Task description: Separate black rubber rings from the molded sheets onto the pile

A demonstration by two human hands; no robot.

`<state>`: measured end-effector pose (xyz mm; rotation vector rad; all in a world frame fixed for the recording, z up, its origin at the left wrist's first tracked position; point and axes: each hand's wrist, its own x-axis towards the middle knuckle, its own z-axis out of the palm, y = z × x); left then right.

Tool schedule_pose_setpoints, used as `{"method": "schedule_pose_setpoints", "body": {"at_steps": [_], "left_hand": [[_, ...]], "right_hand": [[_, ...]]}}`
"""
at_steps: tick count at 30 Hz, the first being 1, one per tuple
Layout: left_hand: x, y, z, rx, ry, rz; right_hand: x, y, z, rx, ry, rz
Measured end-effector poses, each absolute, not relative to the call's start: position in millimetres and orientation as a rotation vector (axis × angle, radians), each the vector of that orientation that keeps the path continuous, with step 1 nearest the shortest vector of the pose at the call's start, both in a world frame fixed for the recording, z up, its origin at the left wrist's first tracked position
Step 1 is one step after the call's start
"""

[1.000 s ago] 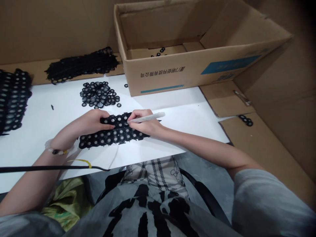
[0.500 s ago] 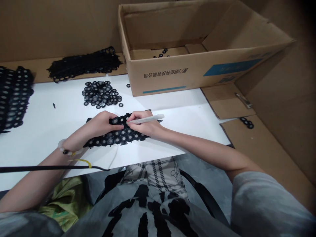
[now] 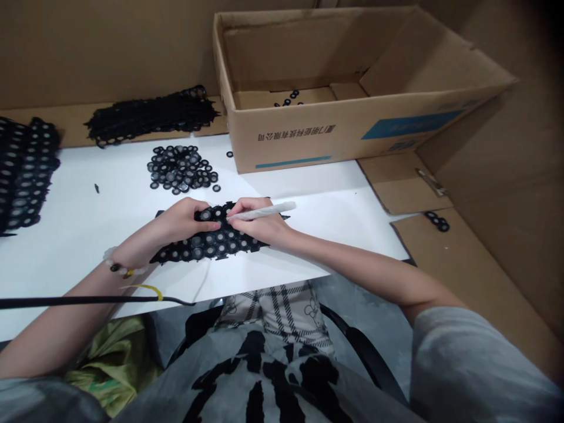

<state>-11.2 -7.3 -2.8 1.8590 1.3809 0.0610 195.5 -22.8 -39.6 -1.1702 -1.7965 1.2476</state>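
Observation:
A black sheet of joined rings with pale centres (image 3: pixel 220 238) lies on the white table top in front of me. My left hand (image 3: pixel 187 218) rests on its left part, thumb and fingers closed on the sheet's upper area. My right hand (image 3: pixel 255 220) is over the right part, pinching a whitish pen-like tool (image 3: pixel 273 210) whose tip points at the sheet near my left thumb. The tip itself is hidden by the fingers. Behind the sheet sits a pile of loose black rings (image 3: pixel 180 169).
A large open cardboard box (image 3: pixel 291 138) with a few rings inside stands at the back. Black ring sheets are stacked at the far left (image 3: pixel 26 176) and back left (image 3: pixel 152 116). Joined rings (image 3: pixel 436 221) lie on cardboard at right. A black rod (image 3: pixel 88 301) crosses the lower left.
The pen-like tool has tilted very slightly, its rear end a little farther right. Both hands stay in nearly the same place; the view has shifted slightly.

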Motion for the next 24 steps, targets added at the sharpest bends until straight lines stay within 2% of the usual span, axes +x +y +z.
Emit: {"method": "schedule_pose_setpoints", "body": {"at_steps": [12,24], "left_hand": [[-8,-10,-4,1.578,1.279,0.138],[-22,1,13,2.053,1.477,-0.145]], "right_hand": [[193,-25,-40,-1.156,-1.894,1.143],[200,-22,-39,-1.133,-1.747,1.261]]}}
